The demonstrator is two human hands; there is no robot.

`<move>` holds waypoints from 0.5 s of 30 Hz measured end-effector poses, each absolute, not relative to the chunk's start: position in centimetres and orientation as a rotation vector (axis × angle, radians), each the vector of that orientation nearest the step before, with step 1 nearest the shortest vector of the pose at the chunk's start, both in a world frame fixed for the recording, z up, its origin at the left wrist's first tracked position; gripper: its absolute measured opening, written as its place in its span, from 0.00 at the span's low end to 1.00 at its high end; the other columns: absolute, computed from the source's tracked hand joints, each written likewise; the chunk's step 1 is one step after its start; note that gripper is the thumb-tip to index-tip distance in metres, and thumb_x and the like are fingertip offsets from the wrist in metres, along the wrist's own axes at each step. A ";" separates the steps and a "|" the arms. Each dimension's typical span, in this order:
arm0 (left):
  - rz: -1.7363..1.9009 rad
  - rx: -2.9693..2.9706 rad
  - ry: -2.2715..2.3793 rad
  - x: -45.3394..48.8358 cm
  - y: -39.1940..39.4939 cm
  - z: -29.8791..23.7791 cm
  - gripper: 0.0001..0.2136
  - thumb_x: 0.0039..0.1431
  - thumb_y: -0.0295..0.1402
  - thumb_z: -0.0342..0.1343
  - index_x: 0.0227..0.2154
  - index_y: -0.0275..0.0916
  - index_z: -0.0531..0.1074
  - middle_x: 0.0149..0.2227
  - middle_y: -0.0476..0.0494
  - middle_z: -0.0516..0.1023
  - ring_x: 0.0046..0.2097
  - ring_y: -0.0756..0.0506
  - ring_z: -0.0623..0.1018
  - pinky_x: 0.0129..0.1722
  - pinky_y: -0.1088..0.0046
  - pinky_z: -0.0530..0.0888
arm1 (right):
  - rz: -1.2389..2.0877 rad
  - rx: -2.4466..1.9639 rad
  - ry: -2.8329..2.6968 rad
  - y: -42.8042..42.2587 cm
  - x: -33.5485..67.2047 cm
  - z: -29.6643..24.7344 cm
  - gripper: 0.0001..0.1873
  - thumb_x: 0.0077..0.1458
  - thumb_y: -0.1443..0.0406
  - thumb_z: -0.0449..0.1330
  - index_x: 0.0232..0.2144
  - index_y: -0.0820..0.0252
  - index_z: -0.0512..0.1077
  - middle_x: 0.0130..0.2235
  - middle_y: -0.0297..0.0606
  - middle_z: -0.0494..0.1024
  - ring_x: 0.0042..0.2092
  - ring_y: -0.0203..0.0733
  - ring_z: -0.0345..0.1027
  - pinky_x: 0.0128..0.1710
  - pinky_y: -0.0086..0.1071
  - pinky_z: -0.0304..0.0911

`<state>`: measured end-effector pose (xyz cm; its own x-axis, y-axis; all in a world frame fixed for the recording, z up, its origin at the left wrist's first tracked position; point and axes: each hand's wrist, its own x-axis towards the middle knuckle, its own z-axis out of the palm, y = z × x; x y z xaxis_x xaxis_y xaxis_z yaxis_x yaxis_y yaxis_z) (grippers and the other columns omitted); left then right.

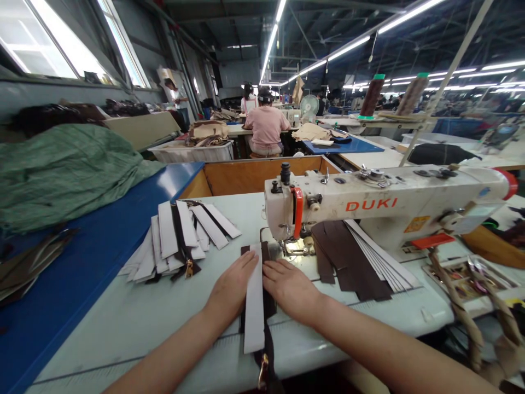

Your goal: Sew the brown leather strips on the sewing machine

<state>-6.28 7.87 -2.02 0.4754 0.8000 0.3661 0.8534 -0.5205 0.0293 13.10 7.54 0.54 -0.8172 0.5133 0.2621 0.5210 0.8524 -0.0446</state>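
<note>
My left hand [232, 287] lies flat on the table, its fingers stretched along the left edge of a white strip [254, 306] laid over a dark zipper [266, 350]. On the strip's right side rests my right hand [289, 287], its fingers extended and pressing the dark piece down. The strip's far end reaches toward the presser foot [297, 246] of the white DUKI sewing machine [369, 205]. Both hands are open and flat.
A fanned pile of white strips with zippers [180, 241] lies to the left. Dark brown strips [348, 257] sit stacked under the machine arm. Green cloth [61, 169] covers the blue side table [82, 273]. A tray of small parts [467, 276] stands at right. Other people work farther back.
</note>
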 end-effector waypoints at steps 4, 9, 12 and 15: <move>-0.505 -2.606 -1.347 -5.6 5.8 -2.0 0.21 0.55 0.23 0.41 0.51 0.32 0.68 0.53 0.36 0.74 0.55 0.44 0.72 0.53 0.66 0.71 | -0.033 -0.872 -2.778 5.0 13.4 0.4 0.17 0.61 0.69 0.51 0.50 0.74 0.69 0.53 0.55 0.71 0.55 0.53 0.63 0.57 0.45 0.56; -0.449 -2.615 -1.148 -4.1 2.5 -2.5 0.21 0.58 0.23 0.41 0.53 0.30 0.65 0.55 0.31 0.71 0.57 0.41 0.70 0.53 0.64 0.71 | 0.077 -0.955 -2.792 0.2 15.6 0.2 0.23 0.62 0.64 0.50 0.55 0.76 0.65 0.59 0.57 0.65 0.60 0.56 0.57 0.60 0.45 0.52; -0.426 -2.597 -1.066 -3.2 2.6 -2.5 0.20 0.58 0.22 0.40 0.51 0.28 0.66 0.55 0.28 0.70 0.58 0.39 0.69 0.54 0.61 0.71 | 0.186 -0.975 -2.801 -0.7 16.5 0.3 0.23 0.63 0.64 0.50 0.56 0.74 0.65 0.61 0.54 0.62 0.62 0.54 0.53 0.62 0.43 0.49; -0.348 -2.613 -1.004 -2.6 3.5 -2.2 0.20 0.57 0.21 0.40 0.50 0.27 0.68 0.55 0.28 0.71 0.58 0.38 0.69 0.53 0.60 0.71 | 0.272 -0.963 -2.785 -0.5 16.9 0.3 0.23 0.63 0.63 0.49 0.57 0.72 0.64 0.62 0.53 0.61 0.63 0.53 0.51 0.63 0.42 0.47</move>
